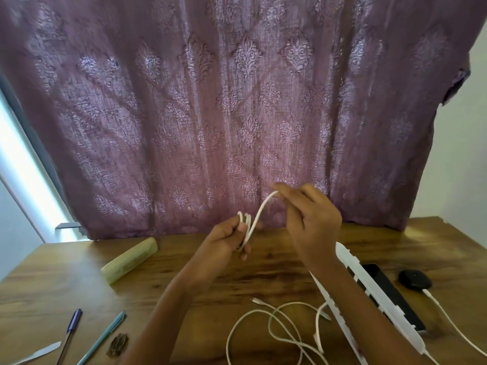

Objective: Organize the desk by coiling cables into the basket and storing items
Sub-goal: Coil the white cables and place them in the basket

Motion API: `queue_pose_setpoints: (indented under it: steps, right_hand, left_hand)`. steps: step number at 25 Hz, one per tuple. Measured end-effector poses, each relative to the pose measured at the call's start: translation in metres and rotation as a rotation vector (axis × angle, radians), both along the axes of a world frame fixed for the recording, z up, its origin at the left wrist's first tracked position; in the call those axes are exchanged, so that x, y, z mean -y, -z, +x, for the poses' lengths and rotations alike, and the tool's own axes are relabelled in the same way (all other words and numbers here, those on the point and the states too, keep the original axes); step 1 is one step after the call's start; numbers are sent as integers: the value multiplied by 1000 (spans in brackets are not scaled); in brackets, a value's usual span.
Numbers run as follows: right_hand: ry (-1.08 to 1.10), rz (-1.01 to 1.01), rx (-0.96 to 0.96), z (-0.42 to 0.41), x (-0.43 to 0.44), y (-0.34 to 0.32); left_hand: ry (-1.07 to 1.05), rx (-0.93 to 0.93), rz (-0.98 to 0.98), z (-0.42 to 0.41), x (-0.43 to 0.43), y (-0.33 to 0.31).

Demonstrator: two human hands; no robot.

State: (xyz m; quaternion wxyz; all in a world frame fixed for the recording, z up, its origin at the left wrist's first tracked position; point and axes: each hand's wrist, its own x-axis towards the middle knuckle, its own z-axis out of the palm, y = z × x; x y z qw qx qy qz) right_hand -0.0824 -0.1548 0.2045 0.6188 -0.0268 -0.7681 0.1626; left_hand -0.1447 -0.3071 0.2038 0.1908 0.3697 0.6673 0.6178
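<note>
Gripping small loops of white cable (255, 219) in the left hand (228, 239), pinching its loose strand with the right hand (313, 219), above the tabletop (66, 272). Near right: more loose cables (279, 335) beside a white basket (374, 296). Near left: pens (69, 333).

Mauve damask curtain (210, 101), white cable (257, 217), brown wood-grain desk (66, 280), black mouse (415, 279).

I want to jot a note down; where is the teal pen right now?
Head view, lower left: the teal pen lies on the wooden desk, between the blue-capped pen and a small brown patterned object.
</note>
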Motion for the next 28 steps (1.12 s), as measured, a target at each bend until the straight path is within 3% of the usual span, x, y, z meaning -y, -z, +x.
queue_pose_setpoints:
  steps: [3, 6, 15, 20, 24, 28]
  right_hand:
    - [-88, -117, 48, -15, -5, -2]
    - [-190, -268, 116, -23, -5, 8]
    - [-179, -196, 209, -28, 26, 49]
    - [26, 49, 255, -14, 44, 72]
    - [21, 180, 237, 1, 43, 73]
    - [-16, 255, 146, 10, 35, 44]
  left_hand:
    - [100, 180, 72, 14, -1, -4]
    - [196, 381, 270, 16, 0, -11]
    - [175, 689, 658, 5, 0, -25]
    - [-69, 453, 656, -13, -2, -23]
    - [-295, 53, 396, -21, 0, -9]
    - [-340, -263, 51, -19, 1, 9]
